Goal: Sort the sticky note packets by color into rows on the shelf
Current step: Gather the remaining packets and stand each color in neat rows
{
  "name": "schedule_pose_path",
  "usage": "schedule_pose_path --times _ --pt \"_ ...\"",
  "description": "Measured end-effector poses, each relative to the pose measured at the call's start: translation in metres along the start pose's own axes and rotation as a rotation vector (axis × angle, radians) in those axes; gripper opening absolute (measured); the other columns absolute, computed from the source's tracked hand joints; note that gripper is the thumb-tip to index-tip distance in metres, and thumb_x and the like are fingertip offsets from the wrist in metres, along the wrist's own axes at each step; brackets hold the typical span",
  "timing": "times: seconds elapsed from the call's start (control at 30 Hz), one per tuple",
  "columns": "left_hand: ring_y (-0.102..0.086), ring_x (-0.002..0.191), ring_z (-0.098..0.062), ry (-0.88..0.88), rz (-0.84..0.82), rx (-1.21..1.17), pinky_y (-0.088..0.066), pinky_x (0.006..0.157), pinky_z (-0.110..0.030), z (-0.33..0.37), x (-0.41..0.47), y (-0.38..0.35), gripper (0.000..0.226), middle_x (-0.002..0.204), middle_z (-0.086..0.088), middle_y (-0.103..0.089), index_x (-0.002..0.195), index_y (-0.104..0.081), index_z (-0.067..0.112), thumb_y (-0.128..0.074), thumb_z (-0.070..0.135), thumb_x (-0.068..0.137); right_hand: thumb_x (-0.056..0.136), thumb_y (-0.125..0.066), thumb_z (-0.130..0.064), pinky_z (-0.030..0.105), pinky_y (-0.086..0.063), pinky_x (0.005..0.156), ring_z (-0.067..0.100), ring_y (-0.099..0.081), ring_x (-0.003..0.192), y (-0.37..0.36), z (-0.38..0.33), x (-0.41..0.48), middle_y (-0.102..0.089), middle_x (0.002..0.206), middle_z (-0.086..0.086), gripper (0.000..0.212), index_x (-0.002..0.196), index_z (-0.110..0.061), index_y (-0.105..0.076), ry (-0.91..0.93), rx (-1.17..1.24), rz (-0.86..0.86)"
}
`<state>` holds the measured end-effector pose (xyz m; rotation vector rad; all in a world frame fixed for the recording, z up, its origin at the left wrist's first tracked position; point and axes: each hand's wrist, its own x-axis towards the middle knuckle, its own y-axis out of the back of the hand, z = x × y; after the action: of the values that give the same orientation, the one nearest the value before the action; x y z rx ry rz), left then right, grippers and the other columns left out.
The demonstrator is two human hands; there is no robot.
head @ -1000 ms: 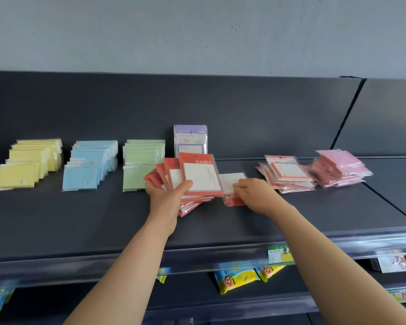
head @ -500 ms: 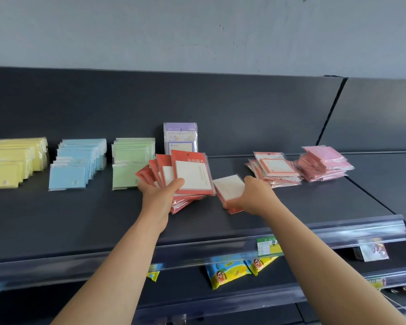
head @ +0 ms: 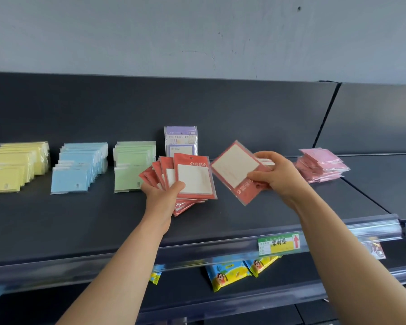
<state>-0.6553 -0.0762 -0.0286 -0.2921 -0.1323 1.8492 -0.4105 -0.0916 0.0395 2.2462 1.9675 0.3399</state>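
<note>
Red packet [head: 236, 171] pinched by right hand [head: 277, 175]

The left hand [head: 163, 195] grips a fan [head: 192, 181] of red packets; the right hand [head: 277, 174] pinches one red packet [head: 234, 170], tilted and upside down, just beside it; on the shelf [head: 80, 219] a yellow row [head: 14, 167], blue row [head: 80, 167] and green row [head: 131, 165] lie left; a purple packet [head: 181, 140] stands behind the fan; a pink pile [head: 321, 165] lies right.
</note>
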Motion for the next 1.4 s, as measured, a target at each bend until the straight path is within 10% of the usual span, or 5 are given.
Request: schedule_pose_path --times 0.4,0.6,0.87,1.03,1.4 --pt "-0.065 0.101 -0.025 -0.023 -0.102 0.006 -0.055 0.087 -0.048 -0.001 0.001 0.003 0.063 0.115 -0.005 -0.059 0.123 -0.03 0.024 -0.07 0.002 0.08 0.073 -0.075 0.007 0.043 -0.054 0.09 0.028 -0.066 0.097 -0.033 0.022 0.033 -0.064 0.11 0.009 0.074 0.138 -0.009 -0.041 -0.245 0.001 -0.204" --pt "-0.065 0.106 -0.021 0.01 -0.131 0.02 -0.053 0.092 -0.049 0.002 -0.001 0.003 0.109 0.121 0.002 -0.06 0.133 -0.028 0.03 -0.093 0.047 0.047 0.078 -0.071 0.003 0.043 -0.047 0.101 0.027 -0.051 0.122 -0.057 0.001 0.047 -0.044 0.145 0.006 0.085 0.15 -0.011 -0.026 -0.087 -0.25 -0.328" --pt "-0.063 0.102 -0.019 -0.038 -0.075 0.056 -0.054 0.09 -0.046 -0.001 0.001 0.002 0.081 0.115 0.002 -0.06 0.126 -0.033 0.025 -0.087 0.013 0.067 0.072 -0.083 -0.031 0.037 -0.047 0.097 0.022 -0.044 0.13 -0.07 0.006 0.034 -0.035 0.151 0.004 0.105 0.152 -0.018 -0.016 -0.02 -0.25 -0.136" --pt "-0.064 0.101 -0.022 -0.017 -0.064 -0.036 -0.056 0.085 -0.05 0.001 0.001 0.0 0.079 0.114 0.001 -0.06 0.126 -0.032 0.027 -0.085 0.011 0.069 0.074 -0.081 -0.033 0.036 -0.055 0.082 0.023 -0.067 0.097 -0.08 0.038 0.018 -0.069 0.115 0.008 0.065 0.126 -0.004 -0.054 -0.228 0.089 -0.262" --pt "-0.066 0.103 -0.017 -0.115 -0.616 0.381 -0.054 0.075 -0.026 0.016 0.004 -0.025 0.079 0.115 -0.004 -0.067 0.137 -0.041 0.018 -0.068 0.013 0.062 0.068 -0.082 -0.011 0.049 -0.053 0.092 0.026 -0.06 0.115 -0.048 0.026 0.027 -0.06 0.126 0.003 0.081 0.133 -0.028 -0.036 0.062 0.196 -0.418"
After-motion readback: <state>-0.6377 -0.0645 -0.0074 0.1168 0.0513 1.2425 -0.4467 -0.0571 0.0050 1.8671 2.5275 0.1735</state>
